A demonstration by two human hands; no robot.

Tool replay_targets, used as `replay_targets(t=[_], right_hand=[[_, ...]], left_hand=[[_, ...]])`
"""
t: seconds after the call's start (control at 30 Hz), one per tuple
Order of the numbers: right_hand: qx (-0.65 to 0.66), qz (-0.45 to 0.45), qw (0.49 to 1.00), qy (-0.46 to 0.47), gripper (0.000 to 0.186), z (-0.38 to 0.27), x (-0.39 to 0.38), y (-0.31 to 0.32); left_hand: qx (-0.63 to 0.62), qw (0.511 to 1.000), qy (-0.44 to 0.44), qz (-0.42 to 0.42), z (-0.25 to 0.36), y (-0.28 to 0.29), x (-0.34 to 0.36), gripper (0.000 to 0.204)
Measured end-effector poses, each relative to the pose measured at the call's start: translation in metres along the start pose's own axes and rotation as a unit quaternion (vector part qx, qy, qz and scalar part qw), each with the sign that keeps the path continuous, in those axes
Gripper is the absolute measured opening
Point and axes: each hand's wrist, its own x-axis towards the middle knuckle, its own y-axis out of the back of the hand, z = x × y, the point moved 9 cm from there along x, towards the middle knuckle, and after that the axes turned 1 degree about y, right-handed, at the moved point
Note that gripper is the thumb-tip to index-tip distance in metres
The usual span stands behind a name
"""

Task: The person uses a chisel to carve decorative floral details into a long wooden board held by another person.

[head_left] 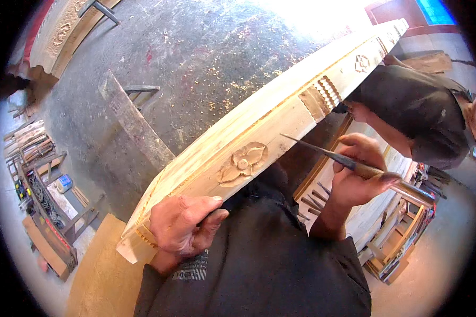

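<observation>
White glare over far edge of floor (174,63), carved beam (283,113) bright along upper edge, shadow below lower edge, black fisheye rim, outer lines bowed

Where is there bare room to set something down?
The grey floor between the worn plank and upper-left carved board looks free. Crowded: stacked wood at far left, tools seen beside the right hand, and the beam end where the left hand rests.
</observation>
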Motion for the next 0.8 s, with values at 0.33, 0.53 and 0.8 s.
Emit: replay_targets(t=[0.33, 0.53, 0.8], right_hand=[[0.14, -0.281, 0.937, -0.153, 0.038, 0.077, -0.016, -0.062], [0.15, -0.407, 0.9, -0.035, 0.035, 0.064, 0.006, -0.073], [0.196, -0.445, 0.864, 0.129, 0.026, 0.048, 0.004, -0.09]], left_hand=[[0.23, 0.96, -0.143, -0.066, 0.039, -0.074, 0.005, 0.046], [0.27, 0.957, -0.107, 0.012, 0.027, -0.108, -0.003, 0.067], [0.316, 0.943, -0.091, 0.042, 0.025, -0.112, -0.004, 0.059]])
